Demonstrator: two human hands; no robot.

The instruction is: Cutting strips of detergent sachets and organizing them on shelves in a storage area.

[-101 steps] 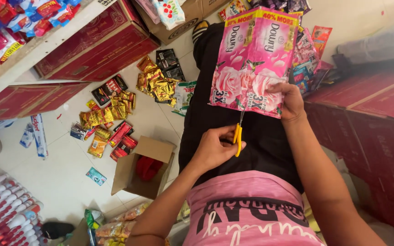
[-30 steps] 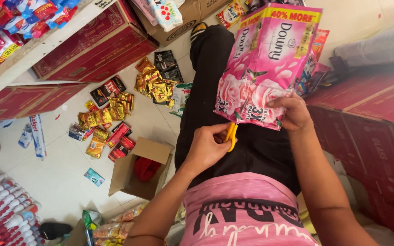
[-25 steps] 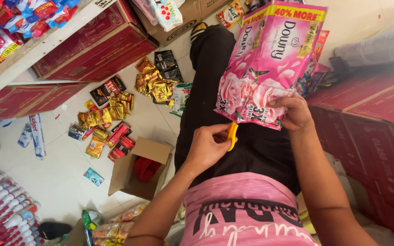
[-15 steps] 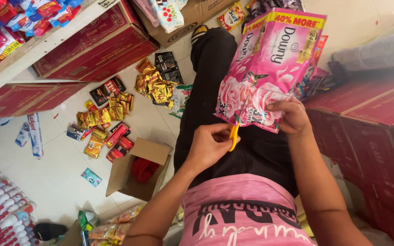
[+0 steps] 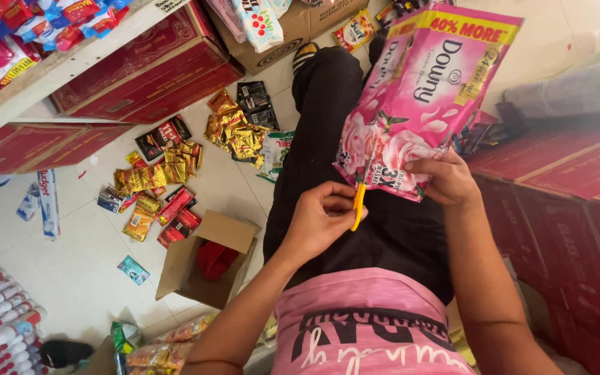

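Shop floor, pale tiles [image 5: 71, 271], red cartons either side. Strip of pink sachets [image 5: 421, 97] held upright over black-trousered lap; top edge cut off by frame. Right hand [image 5: 446, 182] pinches strip's lower right edge, fingertips hidden behind it. Left hand [image 5: 321, 222] closed around yellow-handled scissors [image 5: 360, 201]; blades run up strip's lower left edge, hard to make out. Open cardboard box [image 5: 206, 260] on floor to left, red contents indistinct. Gold and red sachets [image 5: 161, 187] scattered beyond.
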